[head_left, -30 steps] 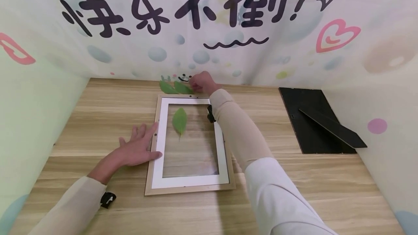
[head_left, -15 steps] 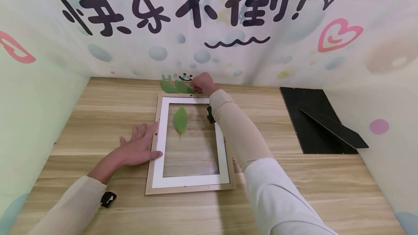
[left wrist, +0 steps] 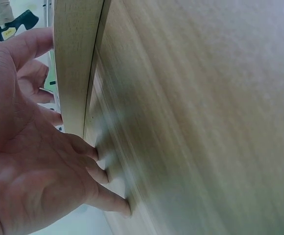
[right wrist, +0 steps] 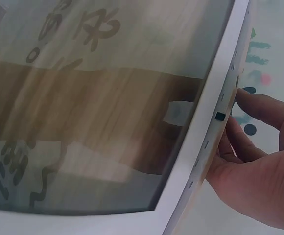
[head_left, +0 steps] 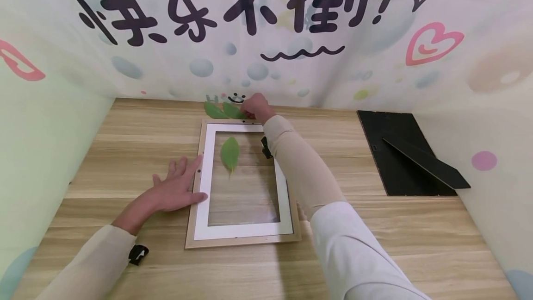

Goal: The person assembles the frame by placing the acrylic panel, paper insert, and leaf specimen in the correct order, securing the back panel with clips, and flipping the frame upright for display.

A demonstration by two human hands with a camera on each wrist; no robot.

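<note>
The tan picture frame [head_left: 242, 244] with a white inner mat [head_left: 287, 198] lies on the table. A green leaf [head_left: 230, 153] is on its clear pane. Two more leaves, a left one [head_left: 214, 110] and a right one [head_left: 232, 111], lie behind the far edge. My left hand [head_left: 176, 189] rests spread at the frame's left side, thumb on the mat and other fingertips down on the table in the left wrist view. My right hand [head_left: 256, 107] reaches past the far edge, fingers bent at the right leaf's end. Its fingertips [right wrist: 242, 95] are partly behind the frame; I cannot tell whether they pinch the leaf.
A black backing board [head_left: 399, 161] with its raised stand leg [head_left: 424, 163] lies at the right of the wooden table [head_left: 125, 152]. A printed fabric wall [head_left: 166, 68] rises behind the far edge, and pale side walls stand left and right.
My right hand and forearm have shifted slightly left behind the frame. The left hand, frame and leaves stay where they were.
</note>
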